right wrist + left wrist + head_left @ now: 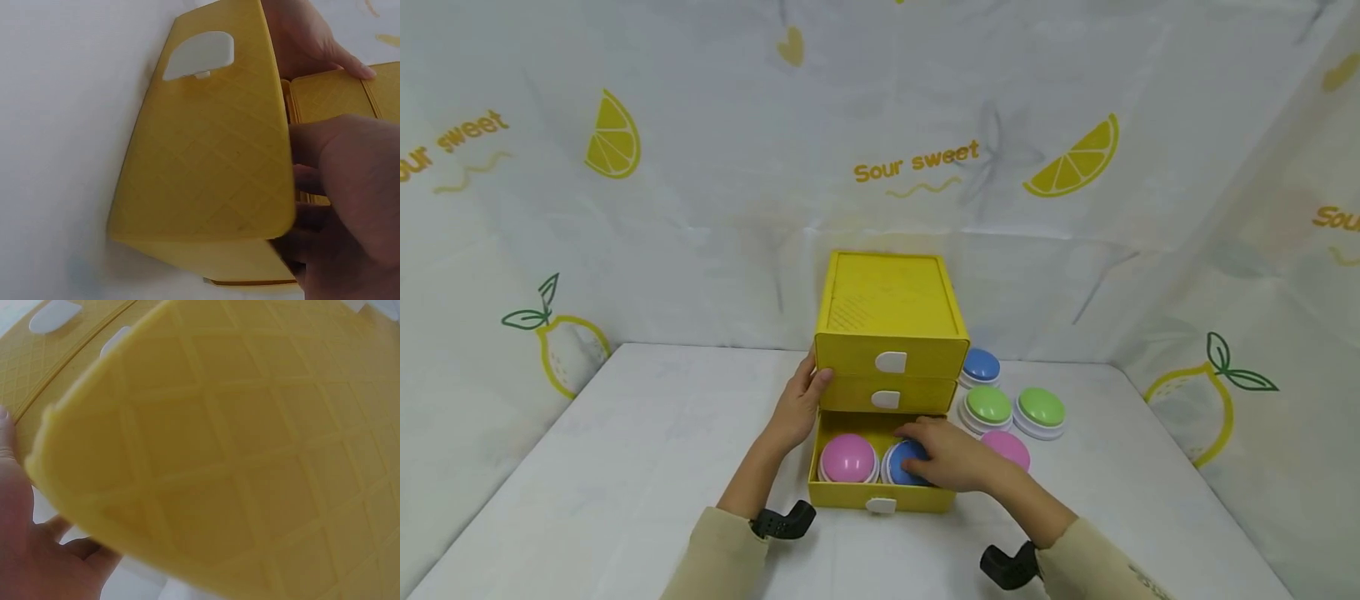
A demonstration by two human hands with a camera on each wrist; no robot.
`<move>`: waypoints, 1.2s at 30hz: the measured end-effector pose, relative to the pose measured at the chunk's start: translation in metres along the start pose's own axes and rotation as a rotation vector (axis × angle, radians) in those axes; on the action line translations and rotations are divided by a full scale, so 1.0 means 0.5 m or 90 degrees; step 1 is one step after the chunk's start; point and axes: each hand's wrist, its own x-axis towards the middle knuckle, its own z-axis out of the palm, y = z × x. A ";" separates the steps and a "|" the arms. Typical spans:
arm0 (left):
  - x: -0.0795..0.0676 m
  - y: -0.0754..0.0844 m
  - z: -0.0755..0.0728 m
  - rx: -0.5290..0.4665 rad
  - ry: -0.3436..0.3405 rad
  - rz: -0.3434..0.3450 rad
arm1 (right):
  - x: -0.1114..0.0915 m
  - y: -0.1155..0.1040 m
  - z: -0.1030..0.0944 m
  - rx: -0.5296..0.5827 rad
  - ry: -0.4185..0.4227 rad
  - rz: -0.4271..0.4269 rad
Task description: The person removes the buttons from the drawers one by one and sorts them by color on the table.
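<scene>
A yellow drawer cabinet (891, 292) stands at the middle of the table, its bottom drawer (925, 498) pulled out. My left hand (796, 408) grips the cabinet's left front edge, thumb on the front face and fingers along the side. Inside the drawer, a pink dome button (848, 458) with a white base sits on the left. Beside it on the right is a blue dome button (906, 462), which my right hand (953, 454) holds from above, fingers at its far side. In the right wrist view the drawer front (206, 137) hides the button.
Right of the cabinet lie two green dome buttons (988, 406), a blue one (981, 365) partly behind the cabinet, and a pink one (1006, 448) partly covered by my right forearm. A lemon-print cloth (737, 250) hangs behind the white table (625, 450).
</scene>
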 end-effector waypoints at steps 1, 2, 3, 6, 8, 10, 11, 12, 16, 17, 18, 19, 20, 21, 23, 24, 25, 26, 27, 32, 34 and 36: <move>0.000 -0.001 0.000 -0.001 -0.003 0.000 | -0.001 0.001 -0.001 0.000 0.001 0.001; 0.000 -0.001 0.001 -0.001 -0.004 0.002 | -0.001 0.002 -0.002 0.003 0.000 0.005; 0.000 -0.001 0.001 -0.001 -0.004 0.003 | -0.001 0.003 -0.004 0.007 -0.002 0.008; 0.000 -0.002 0.002 0.003 -0.002 0.005 | -0.002 0.007 -0.008 0.030 -0.011 0.013; -0.001 -0.003 0.001 0.007 0.000 0.005 | -0.002 0.010 -0.011 0.048 -0.018 0.008; -0.001 -0.002 0.001 0.007 -0.002 0.004 | -0.003 0.015 -0.014 0.068 -0.019 -0.001; -0.001 -0.001 0.001 0.007 -0.002 0.004 | -0.003 0.017 -0.016 0.078 -0.018 -0.004; -0.001 -0.001 0.001 0.006 -0.003 0.004 | -0.003 0.019 -0.018 0.085 -0.018 -0.008; -0.001 -0.001 0.001 0.006 -0.003 0.009 | -0.003 0.023 -0.022 0.112 -0.017 -0.002; -0.001 -0.002 0.001 0.007 -0.002 0.010 | -0.004 0.023 -0.023 0.119 -0.017 0.001; 0.000 -0.003 0.001 0.006 -0.002 0.011 | -0.004 0.023 -0.022 0.125 -0.018 0.005; 0.000 -0.003 0.001 0.006 -0.002 0.010 | -0.005 0.023 -0.023 0.130 -0.017 0.009; 0.000 -0.003 0.002 0.005 -0.003 0.011 | -0.005 0.023 -0.022 0.135 -0.014 0.011; 0.001 -0.003 0.002 0.003 -0.004 0.012 | -0.007 0.023 -0.022 0.140 -0.007 0.011; 0.001 -0.003 0.000 0.001 -0.003 0.011 | -0.007 0.021 -0.022 0.158 0.008 0.014; 0.001 -0.003 0.000 0.000 -0.001 0.010 | -0.008 0.021 -0.022 0.168 0.019 0.015; 0.001 -0.003 -0.001 -0.002 0.000 0.009 | -0.009 0.022 -0.022 0.180 0.031 0.016; 0.002 -0.004 -0.001 -0.003 0.000 0.010 | -0.010 0.023 -0.022 0.193 0.044 0.016; 0.002 -0.005 -0.001 -0.003 0.001 0.009 | -0.013 0.025 -0.022 0.214 0.054 0.019; 0.002 -0.008 0.001 -0.003 -0.004 0.005 | -0.036 0.046 -0.028 0.300 0.103 -0.003; 0.002 -0.005 0.002 -0.002 -0.001 0.002 | -0.050 0.056 -0.033 0.317 0.125 -0.020; 0.001 -0.003 0.002 -0.003 0.000 0.003 | -0.064 0.067 -0.040 0.326 0.157 -0.030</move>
